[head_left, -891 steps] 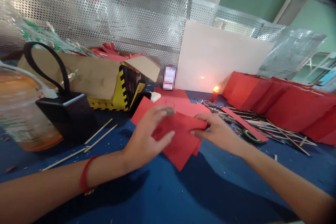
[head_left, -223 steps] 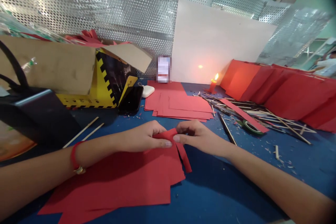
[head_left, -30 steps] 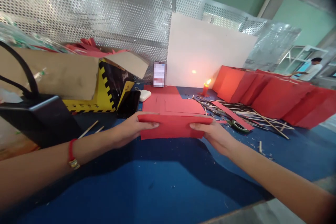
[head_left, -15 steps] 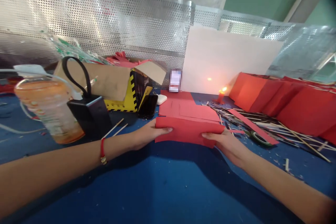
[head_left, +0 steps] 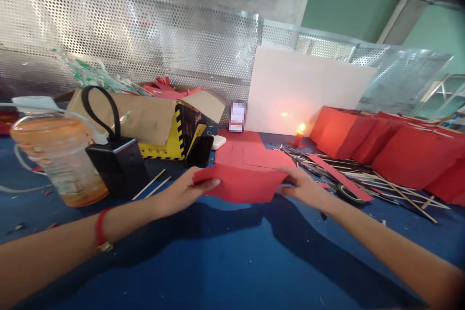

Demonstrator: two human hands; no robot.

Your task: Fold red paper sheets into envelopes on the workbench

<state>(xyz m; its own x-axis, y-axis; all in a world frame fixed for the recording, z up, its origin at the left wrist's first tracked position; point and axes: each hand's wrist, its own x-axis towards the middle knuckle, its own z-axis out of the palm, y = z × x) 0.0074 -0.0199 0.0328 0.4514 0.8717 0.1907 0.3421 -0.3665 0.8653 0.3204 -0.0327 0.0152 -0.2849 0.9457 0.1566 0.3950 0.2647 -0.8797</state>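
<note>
A sheet of red paper (head_left: pixel 242 185) is held up above the blue table, slightly bowed between both hands. My left hand (head_left: pixel 183 191) grips its left end, thumb on the near face and fingers hidden behind. At the right end my right hand (head_left: pixel 303 188) pinches the paper between thumb and fingers. Just beyond lie more flat red sheets (head_left: pixel 250 156), one with thin dark lines on it. The held sheet overlaps their near edge in view; I cannot tell whether they touch.
A lit red candle (head_left: pixel 299 136) burns at the back right near standing red paper pieces (head_left: pixel 403 152). Thin sticks (head_left: pixel 392 185) and a tape roll (head_left: pixel 350 193) lie right. Left are a bottle (head_left: pixel 69 164), a black power bank (head_left: pixel 118 167), a cardboard box (head_left: pixel 145 111) and a phone (head_left: pixel 199 150).
The red paper has shifted left in view and now bends more. My right hand has changed its hold from thumb on the face to the paper's right edge. The camera view has moved slightly.
</note>
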